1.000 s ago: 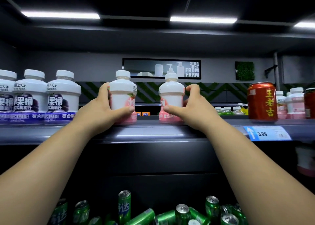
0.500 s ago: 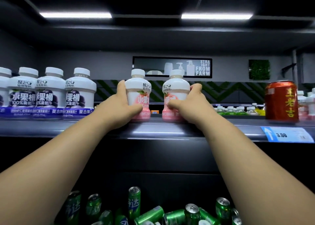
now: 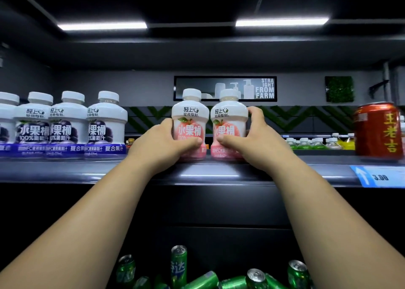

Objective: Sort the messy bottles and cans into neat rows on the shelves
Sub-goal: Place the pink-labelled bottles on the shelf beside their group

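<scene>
Two white-and-pink peach juice bottles stand upright side by side on the dark shelf (image 3: 65, 170). My left hand (image 3: 162, 144) grips the left pink bottle (image 3: 190, 122) around its lower body. My right hand (image 3: 249, 142) grips the right pink bottle (image 3: 229, 122) the same way. The two bottles nearly touch each other. To their left stands a neat row of white-and-purple grape juice bottles (image 3: 65, 126), with a gap between that row and the pink pair.
A red can (image 3: 378, 131) stands at the shelf's right end above a blue price tag (image 3: 381, 177). Several green cans (image 3: 197, 275) lie jumbled on the lower shelf, some upright, some tipped. Small green bottles (image 3: 311, 144) sit further back on the right.
Both hands have brought the two pink bottles closer together, from well apart to almost touching, and turned their labels to the front. The view has shifted left, showing more purple bottles.
</scene>
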Tool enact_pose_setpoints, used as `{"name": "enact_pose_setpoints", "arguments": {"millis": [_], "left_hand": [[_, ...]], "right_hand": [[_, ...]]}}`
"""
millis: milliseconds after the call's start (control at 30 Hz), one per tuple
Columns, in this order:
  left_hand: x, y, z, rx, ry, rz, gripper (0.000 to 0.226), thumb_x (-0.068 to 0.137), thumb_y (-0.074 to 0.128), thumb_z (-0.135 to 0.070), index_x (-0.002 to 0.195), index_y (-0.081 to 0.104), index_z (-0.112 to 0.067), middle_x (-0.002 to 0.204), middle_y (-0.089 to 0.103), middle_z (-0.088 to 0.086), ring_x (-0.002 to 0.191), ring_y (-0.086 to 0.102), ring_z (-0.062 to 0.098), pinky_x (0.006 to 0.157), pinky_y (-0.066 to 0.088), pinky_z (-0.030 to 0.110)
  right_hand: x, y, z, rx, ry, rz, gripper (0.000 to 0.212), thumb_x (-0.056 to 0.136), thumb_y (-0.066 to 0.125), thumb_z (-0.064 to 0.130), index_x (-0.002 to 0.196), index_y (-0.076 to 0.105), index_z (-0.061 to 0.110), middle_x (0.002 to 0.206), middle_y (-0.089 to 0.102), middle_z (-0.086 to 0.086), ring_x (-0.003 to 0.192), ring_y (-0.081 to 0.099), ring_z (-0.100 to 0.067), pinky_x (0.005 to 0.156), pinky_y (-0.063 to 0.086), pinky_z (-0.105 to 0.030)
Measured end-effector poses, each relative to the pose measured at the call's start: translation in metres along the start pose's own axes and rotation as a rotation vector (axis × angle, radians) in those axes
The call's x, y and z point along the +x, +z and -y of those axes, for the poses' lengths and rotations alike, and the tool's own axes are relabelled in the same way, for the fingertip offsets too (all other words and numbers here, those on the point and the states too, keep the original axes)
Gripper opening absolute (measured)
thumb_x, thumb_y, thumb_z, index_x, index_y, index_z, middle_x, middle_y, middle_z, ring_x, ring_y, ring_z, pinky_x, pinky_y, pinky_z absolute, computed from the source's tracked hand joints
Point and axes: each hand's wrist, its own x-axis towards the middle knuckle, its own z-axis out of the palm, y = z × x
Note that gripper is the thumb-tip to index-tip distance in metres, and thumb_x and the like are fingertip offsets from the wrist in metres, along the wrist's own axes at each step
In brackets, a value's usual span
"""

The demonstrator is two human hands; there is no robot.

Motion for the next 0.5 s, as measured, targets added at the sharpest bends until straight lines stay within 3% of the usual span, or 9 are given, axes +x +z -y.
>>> {"name": "enact_pose_setpoints", "arguments": {"millis": [133, 233, 400, 500], "left_hand": [[-0.0043, 0.0013, 0.0004, 0.047, 0.014, -0.033, 0.083, 0.055, 0.054, -0.089, 0.118, 0.050, -0.035, 0.118, 0.066, -0.011, 0.107, 0.062, 0.020, 0.090, 0.050, 0.043], [-0.0049, 0.0015, 0.0017, 0.051, 0.007, -0.039, 0.085, 0.059, 0.059, -0.087, 0.124, 0.046, -0.035, 0.120, 0.066, -0.011, 0.109, 0.062, 0.020, 0.090, 0.049, 0.043], [-0.0052, 0.0025, 0.0008, 0.098, 0.029, -0.005, 0.092, 0.057, 0.060, -0.090, 0.128, 0.040, -0.035, 0.125, 0.063, -0.012, 0.111, 0.062, 0.021, 0.089, 0.049, 0.042], [-0.0048, 0.0029, 0.0007, 0.123, 0.045, -0.023, 0.087, 0.065, 0.056, -0.087, 0.131, 0.038, -0.033, 0.129, 0.062, -0.008, 0.114, 0.061, 0.024, 0.089, 0.048, 0.042]], "right_hand": [[-0.0032, 0.0008, 0.0011, -0.113, -0.027, -0.010, 0.099, 0.071, 0.067, 0.073, 0.144, 0.017, 0.029, 0.122, 0.065, 0.000, 0.108, 0.063, -0.029, 0.090, 0.051, -0.048], [-0.0024, 0.0000, -0.0007, -0.107, -0.030, 0.009, 0.091, 0.075, 0.064, 0.069, 0.143, 0.019, 0.029, 0.123, 0.065, 0.000, 0.108, 0.063, -0.028, 0.091, 0.050, -0.048], [-0.0042, 0.0003, -0.0003, -0.133, -0.054, -0.007, 0.106, 0.067, 0.071, 0.073, 0.145, 0.016, 0.028, 0.126, 0.064, 0.000, 0.111, 0.063, -0.028, 0.090, 0.051, -0.047], [-0.0032, 0.0001, -0.0019, -0.097, -0.069, 0.012, 0.103, 0.069, 0.072, 0.068, 0.145, 0.016, 0.028, 0.125, 0.065, -0.001, 0.108, 0.064, -0.028, 0.091, 0.051, -0.048]]}}
